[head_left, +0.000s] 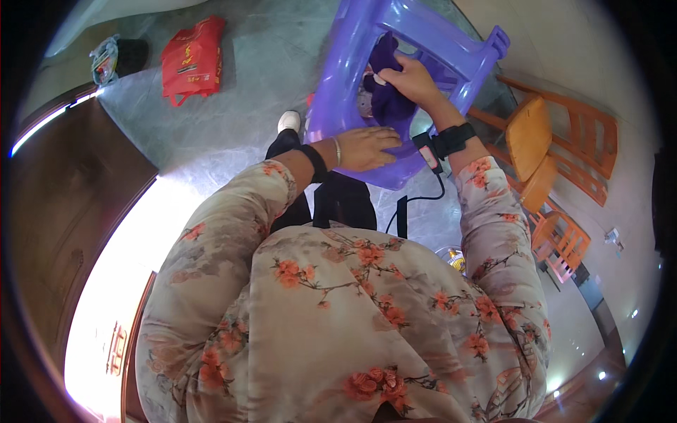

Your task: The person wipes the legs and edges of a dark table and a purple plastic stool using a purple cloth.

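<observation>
A purple plastic frame point(338, 84), apparently an upturned or tilted stool, stands before me, with an opening between its legs. My right hand point(410, 79) grips a dark purple cloth point(394, 103) inside that opening; a small white patch shows at the fingers. My left hand point(368, 148) lies on the near edge of the plastic frame, fingers extended and palm down. Beside the cloth, within the opening, is a patterned pinkish item point(365, 103), partly hidden.
A red bag point(193, 61) lies on the grey floor at the upper left, near a dark bin point(132, 55) and a plastic bag with things in it point(104, 61). Orange wooden chairs point(529, 137) stand at the right. A black cable point(423, 198) hangs from my right wrist strap.
</observation>
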`<state>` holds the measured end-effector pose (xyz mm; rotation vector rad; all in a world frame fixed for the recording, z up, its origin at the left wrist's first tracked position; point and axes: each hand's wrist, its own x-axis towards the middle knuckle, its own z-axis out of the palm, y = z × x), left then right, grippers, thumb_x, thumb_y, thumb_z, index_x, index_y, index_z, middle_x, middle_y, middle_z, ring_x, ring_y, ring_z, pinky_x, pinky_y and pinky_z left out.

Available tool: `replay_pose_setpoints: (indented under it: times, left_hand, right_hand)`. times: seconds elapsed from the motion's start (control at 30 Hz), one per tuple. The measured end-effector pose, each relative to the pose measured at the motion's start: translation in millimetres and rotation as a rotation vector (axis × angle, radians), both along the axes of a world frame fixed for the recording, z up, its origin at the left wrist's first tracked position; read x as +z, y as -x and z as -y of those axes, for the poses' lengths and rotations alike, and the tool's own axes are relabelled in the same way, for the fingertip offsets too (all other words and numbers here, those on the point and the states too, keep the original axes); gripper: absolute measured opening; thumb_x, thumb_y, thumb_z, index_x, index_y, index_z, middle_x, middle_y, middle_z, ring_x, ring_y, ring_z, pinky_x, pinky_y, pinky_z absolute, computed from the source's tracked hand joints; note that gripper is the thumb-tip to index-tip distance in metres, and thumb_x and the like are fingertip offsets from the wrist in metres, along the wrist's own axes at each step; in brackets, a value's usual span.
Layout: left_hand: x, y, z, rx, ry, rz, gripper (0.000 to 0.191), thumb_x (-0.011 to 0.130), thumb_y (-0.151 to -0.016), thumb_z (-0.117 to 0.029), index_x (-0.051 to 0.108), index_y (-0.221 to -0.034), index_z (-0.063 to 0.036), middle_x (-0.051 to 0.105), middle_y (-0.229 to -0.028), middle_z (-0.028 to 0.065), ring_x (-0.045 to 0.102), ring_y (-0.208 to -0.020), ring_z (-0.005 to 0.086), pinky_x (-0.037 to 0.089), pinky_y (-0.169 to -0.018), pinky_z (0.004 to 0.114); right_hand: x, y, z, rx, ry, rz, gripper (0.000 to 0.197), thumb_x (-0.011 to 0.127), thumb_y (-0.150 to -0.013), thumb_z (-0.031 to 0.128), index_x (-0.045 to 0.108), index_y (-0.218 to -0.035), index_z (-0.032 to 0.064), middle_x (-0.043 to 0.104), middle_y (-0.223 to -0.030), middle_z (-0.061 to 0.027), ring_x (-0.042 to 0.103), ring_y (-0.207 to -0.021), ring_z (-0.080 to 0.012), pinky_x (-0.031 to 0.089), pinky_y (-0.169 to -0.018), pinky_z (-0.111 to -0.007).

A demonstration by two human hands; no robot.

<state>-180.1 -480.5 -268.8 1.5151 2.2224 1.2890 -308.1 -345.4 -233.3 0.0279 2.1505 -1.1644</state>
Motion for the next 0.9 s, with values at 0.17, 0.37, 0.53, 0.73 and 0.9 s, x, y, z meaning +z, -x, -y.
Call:
replay_pose_setpoints:
  times: [0.17, 0.37, 0.53, 0.73, 0.9]
  left_hand:
    - [-7.6, -0.9, 4.3, -0.084, -0.016, -0.227, 0.018, 0.053, -0.074, -0.017, 0.057, -0.091, -0.0108, 0.05, -0.112, 0.0115, 0.046, -0.112, 0.0299, 0.037, -0.096, 0.039]
    - [-4.4, -9.5, 8.1, -0.162, -0.029, -0.208, 0.021, 0.049, -0.076, -0.016, 0.054, -0.094, -0.0093, 0.052, -0.107, 0.0113, 0.048, -0.11, 0.0277, 0.042, -0.09, 0.037]
    - [7.8, 5.1, 61.6, 0.486, -0.044, -0.08, 0.039, 0.064, -0.068, -0.019, 0.053, -0.104, -0.0063, 0.054, -0.098, 0.0122, 0.052, -0.098, 0.0305, 0.044, -0.08, 0.036]
    - [-37.1, 66.7, 74.7, 1.078, -0.208, 1.022, 0.093, 0.074, -0.065, -0.043, 0.025, -0.128, 0.0042, 0.052, -0.109, 0.0185, 0.05, -0.104, 0.026, 0.042, -0.087, 0.037]
    - [-45.3, 80.7, 61.4, 1.0, -0.262, 1.258, 0.103, 0.067, -0.07, -0.05, 0.007, -0.135, 0.003, 0.045, -0.121, 0.0197, 0.048, -0.107, 0.025, 0.041, -0.089, 0.033]
  right_hand:
    - [7.4, -24.5, 35.8, 0.592, -0.322, -0.465, 0.046, 0.064, -0.066, 0.037, 0.056, -0.079, -0.0061, 0.054, -0.087, -0.0239, 0.053, -0.086, -0.0369, 0.044, -0.077, -0.041]
    - [-0.2, -53.9, 6.5, 0.837, -0.187, -0.352, 0.031, 0.068, -0.067, 0.027, 0.06, -0.084, 0.0025, 0.053, -0.082, -0.0154, 0.054, -0.081, -0.0332, 0.044, -0.071, -0.041]
    - [7.0, -72.4, -15.7, 0.845, -0.244, -0.206, 0.035, 0.068, -0.065, 0.029, 0.064, -0.092, 0.0081, 0.054, -0.088, -0.0142, 0.052, -0.089, -0.0323, 0.044, -0.075, -0.041]
    - [22.0, -91.7, -9.5, 0.779, -0.31, -0.442, 0.034, 0.068, -0.064, 0.028, 0.064, -0.094, 0.0125, 0.05, -0.087, -0.0113, 0.051, -0.086, -0.0294, 0.045, -0.074, -0.039]
    - [43.1, -71.5, 18.1, 0.417, -0.335, -0.772, 0.03, 0.064, -0.066, 0.023, 0.063, -0.094, 0.0132, 0.049, -0.088, -0.0115, 0.051, -0.084, -0.0284, 0.046, -0.071, -0.038]
